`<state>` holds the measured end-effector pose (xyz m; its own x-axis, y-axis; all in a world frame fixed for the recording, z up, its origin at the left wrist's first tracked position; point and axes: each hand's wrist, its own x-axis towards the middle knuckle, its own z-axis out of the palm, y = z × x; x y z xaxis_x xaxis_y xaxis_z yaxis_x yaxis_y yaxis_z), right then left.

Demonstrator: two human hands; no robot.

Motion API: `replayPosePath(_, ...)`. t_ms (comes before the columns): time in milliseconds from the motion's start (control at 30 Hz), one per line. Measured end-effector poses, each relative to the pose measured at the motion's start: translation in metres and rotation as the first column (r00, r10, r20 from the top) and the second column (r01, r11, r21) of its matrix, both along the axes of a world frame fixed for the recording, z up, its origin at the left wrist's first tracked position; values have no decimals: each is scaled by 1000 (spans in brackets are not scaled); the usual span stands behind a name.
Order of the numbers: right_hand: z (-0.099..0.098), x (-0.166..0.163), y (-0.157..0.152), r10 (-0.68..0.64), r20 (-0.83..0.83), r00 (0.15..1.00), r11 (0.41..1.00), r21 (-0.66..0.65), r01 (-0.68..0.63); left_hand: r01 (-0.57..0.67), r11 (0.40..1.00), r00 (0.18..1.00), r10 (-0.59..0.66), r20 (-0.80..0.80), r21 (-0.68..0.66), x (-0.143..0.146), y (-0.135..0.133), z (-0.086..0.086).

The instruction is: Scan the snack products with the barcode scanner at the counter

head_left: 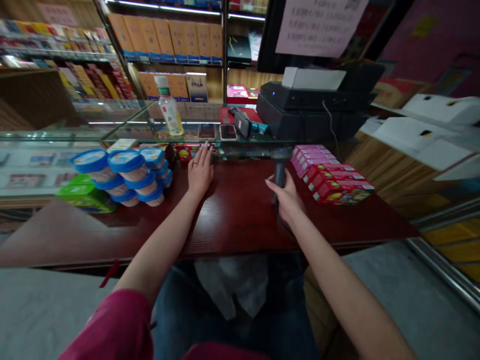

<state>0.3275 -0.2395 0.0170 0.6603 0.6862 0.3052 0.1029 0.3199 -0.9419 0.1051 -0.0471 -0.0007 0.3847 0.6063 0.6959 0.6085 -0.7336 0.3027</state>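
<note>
My left hand (200, 172) lies with fingers stretched out toward the back of the dark red counter (232, 215), its fingertips at a red box (187, 152) with pictures on it. Wrapped round the handle of a dark handheld barcode scanner (280, 167) is my right hand (288, 197), over the right part of the counter. The scanner stands upright, its head at the top. To its right lie red boxes (333, 182) in a row, with pink boxes (313, 157) behind them. Stacked tubs with blue lids (127, 162) stand left of my left hand.
Green packs (82, 192) sit beside the tubs. Behind the counter, a glass case carries a bottle (168, 107), a phone (228, 132) and a dark device (242, 121). A black register (311, 112) stands at the back right, with white boxes (420, 135) beyond it.
</note>
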Motion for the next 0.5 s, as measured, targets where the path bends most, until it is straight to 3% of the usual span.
replayPosePath(100, 1, -27, 41, 224, -136, 965, 973, -28, -230, -79, 996, 997, 78, -5, -30, -33, 28, -5)
replayPosePath(233, -5, -43, 75, 425, -205, 881, 894, -53, -444, -127, 991, 989, 129, 67, -33, -46, 54, -15)
replayPosePath(333, -12, -44, 85, 492, -214, 844, 855, -60, -515, -140, 989, 987, 143, 71, -45, -43, 64, -19)
replayPosePath(500, -17, -42, 84, 465, -249, 849, 871, -44, -490, -173, 983, 985, 174, 5, -68, -40, 70, -23)
